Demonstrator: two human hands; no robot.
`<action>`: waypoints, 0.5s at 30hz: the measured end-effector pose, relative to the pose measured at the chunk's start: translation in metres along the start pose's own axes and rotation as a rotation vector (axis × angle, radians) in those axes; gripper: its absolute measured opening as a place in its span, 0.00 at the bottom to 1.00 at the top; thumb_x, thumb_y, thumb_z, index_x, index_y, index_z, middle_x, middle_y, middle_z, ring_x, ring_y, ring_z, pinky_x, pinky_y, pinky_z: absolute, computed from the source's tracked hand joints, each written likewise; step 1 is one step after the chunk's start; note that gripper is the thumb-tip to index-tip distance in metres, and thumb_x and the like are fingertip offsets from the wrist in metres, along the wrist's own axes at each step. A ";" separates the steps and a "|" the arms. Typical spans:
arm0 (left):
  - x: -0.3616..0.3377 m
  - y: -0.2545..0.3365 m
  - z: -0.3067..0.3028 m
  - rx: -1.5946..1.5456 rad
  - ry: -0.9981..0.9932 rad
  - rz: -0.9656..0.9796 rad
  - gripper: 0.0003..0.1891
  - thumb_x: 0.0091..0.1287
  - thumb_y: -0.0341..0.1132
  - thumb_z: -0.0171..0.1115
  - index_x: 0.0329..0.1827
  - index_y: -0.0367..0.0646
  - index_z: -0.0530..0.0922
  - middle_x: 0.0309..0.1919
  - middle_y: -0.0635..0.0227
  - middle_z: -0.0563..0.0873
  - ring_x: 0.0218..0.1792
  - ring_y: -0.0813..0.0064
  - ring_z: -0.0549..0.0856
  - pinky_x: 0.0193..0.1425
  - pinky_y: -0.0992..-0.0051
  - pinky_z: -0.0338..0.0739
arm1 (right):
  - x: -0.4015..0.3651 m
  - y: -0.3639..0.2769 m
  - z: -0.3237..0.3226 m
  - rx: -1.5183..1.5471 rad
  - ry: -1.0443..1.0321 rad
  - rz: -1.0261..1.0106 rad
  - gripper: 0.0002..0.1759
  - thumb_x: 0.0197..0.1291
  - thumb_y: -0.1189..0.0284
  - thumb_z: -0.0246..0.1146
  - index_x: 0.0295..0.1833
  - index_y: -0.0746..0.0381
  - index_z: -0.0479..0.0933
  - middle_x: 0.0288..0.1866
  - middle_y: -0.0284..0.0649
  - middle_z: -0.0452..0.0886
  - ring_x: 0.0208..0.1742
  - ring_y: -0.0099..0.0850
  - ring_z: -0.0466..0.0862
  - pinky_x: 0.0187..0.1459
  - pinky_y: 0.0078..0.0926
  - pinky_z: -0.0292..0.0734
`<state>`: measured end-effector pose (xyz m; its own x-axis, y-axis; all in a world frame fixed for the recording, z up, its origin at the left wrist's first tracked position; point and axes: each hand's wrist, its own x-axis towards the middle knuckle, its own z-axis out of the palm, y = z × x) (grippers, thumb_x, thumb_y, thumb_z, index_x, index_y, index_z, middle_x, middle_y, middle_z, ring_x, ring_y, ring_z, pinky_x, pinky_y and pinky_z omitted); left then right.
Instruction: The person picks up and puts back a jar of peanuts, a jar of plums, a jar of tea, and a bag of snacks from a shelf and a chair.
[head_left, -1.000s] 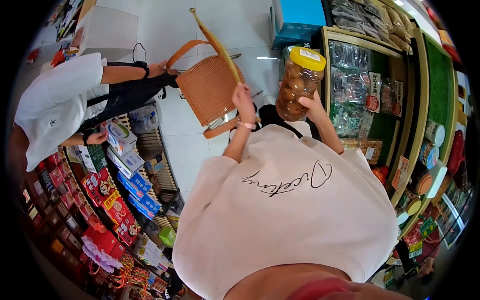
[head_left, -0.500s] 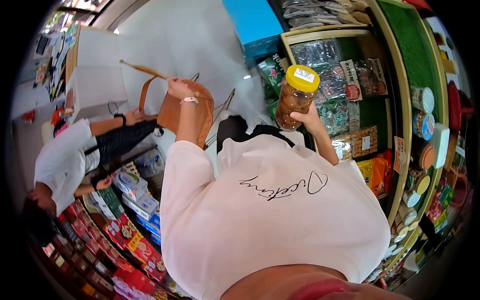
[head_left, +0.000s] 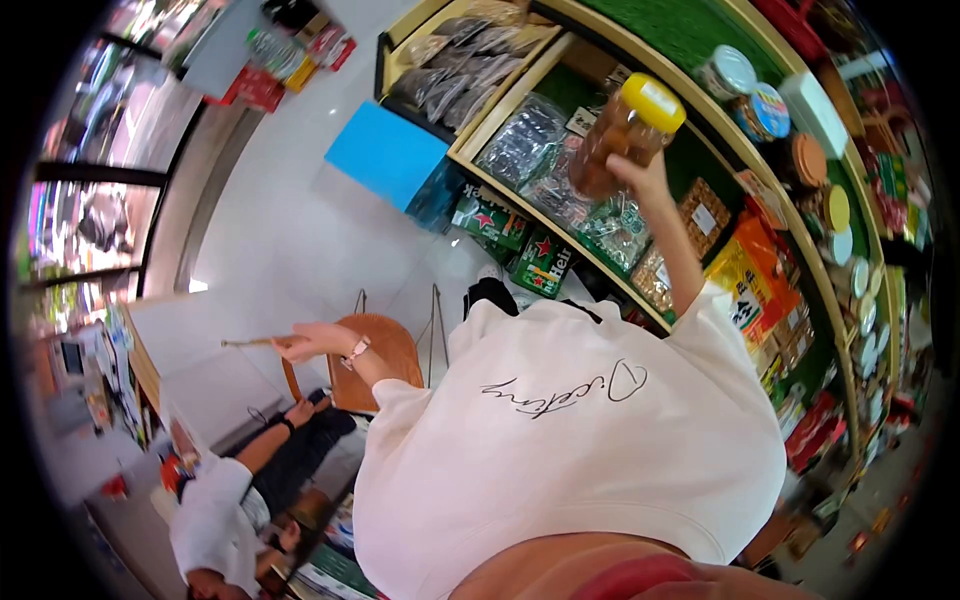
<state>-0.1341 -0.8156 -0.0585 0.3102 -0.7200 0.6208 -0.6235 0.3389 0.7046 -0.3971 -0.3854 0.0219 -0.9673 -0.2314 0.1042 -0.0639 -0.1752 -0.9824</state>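
The right hand (head_left: pixel 640 175) holds a clear jar (head_left: pixel 605 145) with a yellow lid at the far right, in front of a wooden shelf bin (head_left: pixel 468 152) of plastic-wrapped packets (head_left: pixel 525 135). Its thumb presses the jar's side; the other fingers are hidden. Brownish contents fill the jar, their shapes blurred. The left hand (head_left: pixel 312 342), near a brown chair (head_left: pixel 375 350) on the left, has its fingers closed on a slim stick (head_left: pixel 245 343), partly hidden by the hand. The lower-left person (head_left: pixel 215 520) is cut off.

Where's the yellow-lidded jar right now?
In the head view, the jar is in the right hand, right of centre, with clear packets behind it.
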 end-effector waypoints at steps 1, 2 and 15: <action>-0.007 0.039 0.011 -0.208 -0.064 0.052 0.16 0.65 0.32 0.50 0.54 0.34 0.69 0.49 0.55 0.75 0.47 0.59 0.75 0.48 0.66 0.70 | 0.015 -0.024 -0.003 -0.098 0.037 -0.045 0.34 0.41 0.69 0.75 0.56 0.64 0.71 0.50 0.38 0.79 0.51 0.30 0.78 0.56 0.32 0.72; -0.011 0.073 0.018 -0.411 -0.133 0.105 0.16 0.65 0.31 0.49 0.55 0.34 0.69 0.50 0.55 0.75 0.48 0.60 0.75 0.49 0.66 0.70 | 0.027 -0.047 -0.003 -0.193 0.074 -0.079 0.33 0.41 0.69 0.76 0.55 0.64 0.72 0.50 0.39 0.79 0.50 0.30 0.79 0.55 0.31 0.73; -0.231 0.506 0.088 -1.546 -1.655 0.735 0.25 0.58 0.46 0.64 0.56 0.43 0.75 0.47 0.57 0.81 0.46 0.60 0.82 0.49 0.67 0.76 | 0.203 -0.080 -0.099 -0.344 0.587 -0.477 0.43 0.39 0.73 0.75 0.62 0.64 0.60 0.53 0.42 0.75 0.51 0.32 0.78 0.52 0.29 0.75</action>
<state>-0.5840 -0.5311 0.1242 -0.7130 0.2530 0.6540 0.6944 0.1251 0.7086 -0.6121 -0.3238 0.1066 -0.7821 0.3471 0.5175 -0.4789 0.1966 -0.8556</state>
